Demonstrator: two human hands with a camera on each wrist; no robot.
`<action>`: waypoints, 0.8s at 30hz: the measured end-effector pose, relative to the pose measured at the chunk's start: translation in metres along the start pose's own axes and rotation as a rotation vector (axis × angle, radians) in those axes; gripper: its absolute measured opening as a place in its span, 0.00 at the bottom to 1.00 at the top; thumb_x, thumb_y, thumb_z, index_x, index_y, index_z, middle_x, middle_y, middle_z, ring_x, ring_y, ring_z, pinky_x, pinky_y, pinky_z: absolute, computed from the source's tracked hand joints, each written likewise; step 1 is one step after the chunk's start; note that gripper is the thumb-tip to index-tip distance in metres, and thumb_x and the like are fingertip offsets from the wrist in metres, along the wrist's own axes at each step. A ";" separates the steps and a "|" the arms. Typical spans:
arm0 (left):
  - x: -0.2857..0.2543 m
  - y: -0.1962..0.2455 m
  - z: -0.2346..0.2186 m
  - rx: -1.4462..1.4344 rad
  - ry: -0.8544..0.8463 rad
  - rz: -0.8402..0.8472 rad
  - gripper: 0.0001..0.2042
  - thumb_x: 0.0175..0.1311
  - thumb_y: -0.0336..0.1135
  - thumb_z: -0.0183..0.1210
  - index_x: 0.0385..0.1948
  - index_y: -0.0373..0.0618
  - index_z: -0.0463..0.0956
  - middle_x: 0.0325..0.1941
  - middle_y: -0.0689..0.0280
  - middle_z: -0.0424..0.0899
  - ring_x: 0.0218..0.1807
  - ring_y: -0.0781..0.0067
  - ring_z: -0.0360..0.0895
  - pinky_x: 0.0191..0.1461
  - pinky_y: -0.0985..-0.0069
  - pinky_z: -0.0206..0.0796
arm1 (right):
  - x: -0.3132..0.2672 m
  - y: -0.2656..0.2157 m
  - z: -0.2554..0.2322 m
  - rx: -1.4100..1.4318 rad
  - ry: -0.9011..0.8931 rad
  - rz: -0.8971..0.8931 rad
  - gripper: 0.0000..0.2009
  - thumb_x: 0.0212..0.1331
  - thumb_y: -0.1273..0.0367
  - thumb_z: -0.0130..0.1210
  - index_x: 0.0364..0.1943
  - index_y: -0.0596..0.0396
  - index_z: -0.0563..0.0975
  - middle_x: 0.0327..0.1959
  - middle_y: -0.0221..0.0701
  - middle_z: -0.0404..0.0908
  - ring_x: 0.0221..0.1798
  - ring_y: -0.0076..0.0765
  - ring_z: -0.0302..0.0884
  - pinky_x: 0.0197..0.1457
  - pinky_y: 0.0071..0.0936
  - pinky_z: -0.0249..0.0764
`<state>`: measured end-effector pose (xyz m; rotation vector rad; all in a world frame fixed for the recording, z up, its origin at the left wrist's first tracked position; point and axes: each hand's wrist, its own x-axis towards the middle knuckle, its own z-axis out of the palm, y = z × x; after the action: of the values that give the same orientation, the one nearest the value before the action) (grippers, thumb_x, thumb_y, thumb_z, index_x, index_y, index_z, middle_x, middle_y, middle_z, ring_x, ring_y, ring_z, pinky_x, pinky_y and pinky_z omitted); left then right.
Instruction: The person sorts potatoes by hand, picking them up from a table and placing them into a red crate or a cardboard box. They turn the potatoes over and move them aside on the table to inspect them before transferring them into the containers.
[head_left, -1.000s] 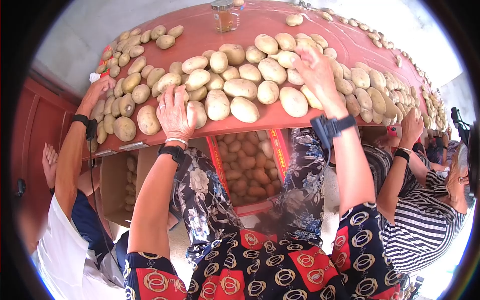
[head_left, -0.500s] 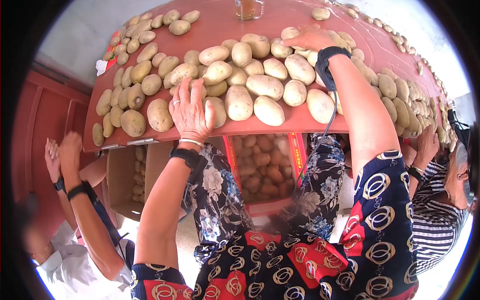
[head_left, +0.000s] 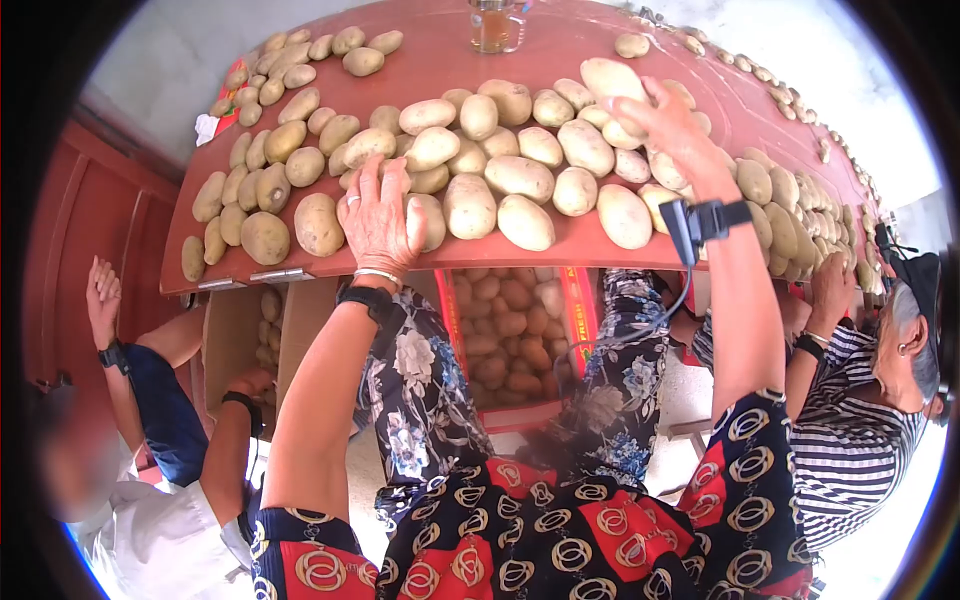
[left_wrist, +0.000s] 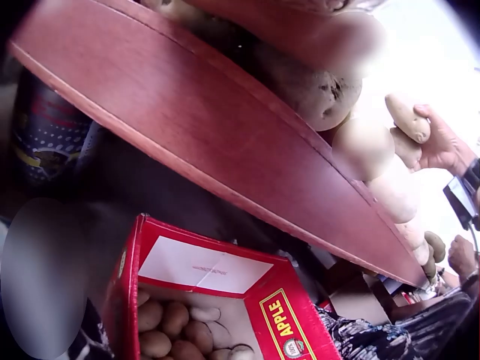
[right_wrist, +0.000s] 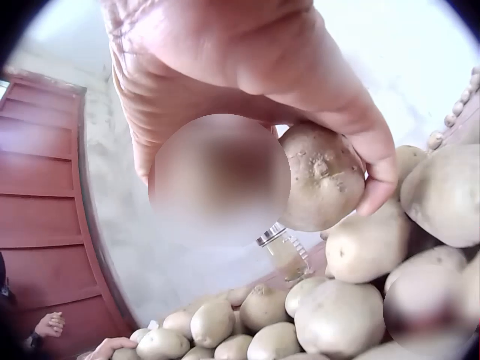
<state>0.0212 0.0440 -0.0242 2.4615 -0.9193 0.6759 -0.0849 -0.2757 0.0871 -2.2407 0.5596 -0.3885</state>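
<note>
In the head view my right hand (head_left: 675, 125) pinches a potato (head_left: 610, 78) above the far side of the pile, at the right of centre. The right wrist view shows that potato (right_wrist: 319, 176) between thumb and fingers, partly behind a blur. My left hand (head_left: 378, 215) rests on potatoes at the near left part of the pile, its fingers over a potato that is mostly covered. Beside its thumb lies another potato (head_left: 428, 222). In the left wrist view, the right hand (left_wrist: 441, 146) is seen at the far right with its potato (left_wrist: 407, 118).
Potatoes spread over the red table (head_left: 420, 60), with a lidded glass mug (head_left: 497, 28) at its back. Below the front edge stands a red box (head_left: 582, 310) of potatoes, with a cardboard box (head_left: 305, 330) to its left. People sit on both sides.
My right hand has gone from reaching down over the far potatoes to holding one raised. The left hand has stayed on the pile. The neighbour's arm at left has lowered to the cardboard box.
</note>
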 end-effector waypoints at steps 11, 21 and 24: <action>0.002 -0.002 0.006 0.025 0.052 0.022 0.26 0.49 0.42 0.52 0.54 0.51 0.69 0.62 0.59 0.66 0.62 0.53 0.63 0.60 0.55 0.57 | -0.058 0.040 0.054 -0.381 0.362 -0.220 0.31 0.36 0.60 0.67 0.48 0.61 0.72 0.48 0.44 0.72 0.54 0.47 0.70 0.60 0.37 0.65; -0.005 -0.008 0.010 0.005 0.053 0.042 0.24 0.52 0.43 0.52 0.54 0.53 0.70 0.61 0.58 0.66 0.60 0.51 0.64 0.60 0.55 0.58 | -0.129 0.018 0.023 1.001 -0.141 0.041 0.20 0.53 0.70 0.61 0.51 0.55 0.71 0.39 0.29 0.77 0.37 0.23 0.78 0.32 0.20 0.77; -0.001 -0.006 0.009 0.042 0.064 0.036 0.25 0.53 0.41 0.49 0.57 0.53 0.67 0.62 0.58 0.66 0.61 0.51 0.65 0.60 0.57 0.58 | -0.153 0.006 0.054 0.600 -0.311 0.148 0.26 0.46 0.67 0.68 0.51 0.55 0.72 0.37 0.28 0.78 0.39 0.20 0.77 0.36 0.20 0.76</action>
<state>0.0274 0.0437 -0.0333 2.4495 -0.9366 0.7896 -0.1940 -0.1682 0.0328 -1.6274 0.3752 -0.1032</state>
